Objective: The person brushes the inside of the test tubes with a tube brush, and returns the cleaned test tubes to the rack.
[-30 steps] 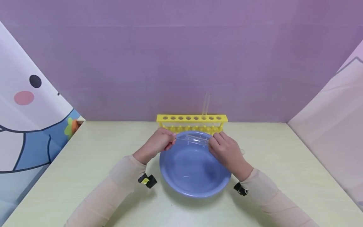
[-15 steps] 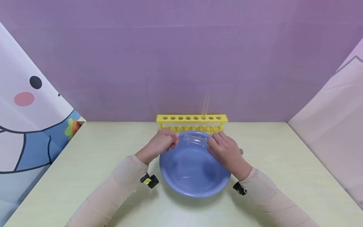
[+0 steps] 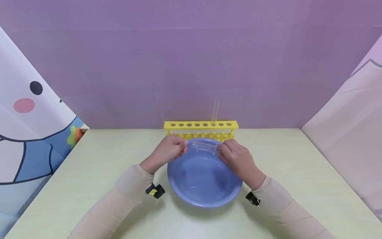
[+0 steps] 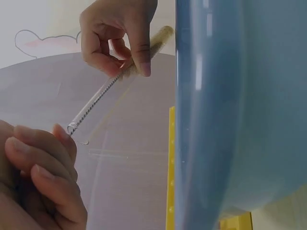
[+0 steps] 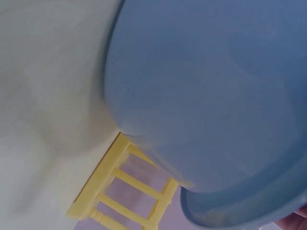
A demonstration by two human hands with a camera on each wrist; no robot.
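Above the far part of a blue basin (image 3: 204,181), both hands work on a clear test tube (image 3: 205,148) lying nearly level. My right hand (image 3: 237,160) grips the tube with curled fingers. A test tube brush (image 4: 100,97) runs into it, its twisted wire visible through the glass in the left wrist view. Tan bristles (image 4: 164,34) show beside the right fingers. My left hand (image 3: 167,150) pinches the wire end near the tube's mouth; its fingers partly hide that end. Right wrist view shows mostly the basin's outer side, with a bit of hand at the lower right corner.
Behind the basin stands a yellow test tube rack (image 3: 185,125), also seen in the right wrist view. One clear tube (image 3: 215,111) leans upright in it. The pale tabletop (image 3: 298,186) meets a purple backdrop (image 3: 191,66), with printed cloth at both sides.
My left hand shifts slightly right toward the right hand, then stays about there. The tube end and bristles, which showed past my right hand earlier, are now hidden in the head view.
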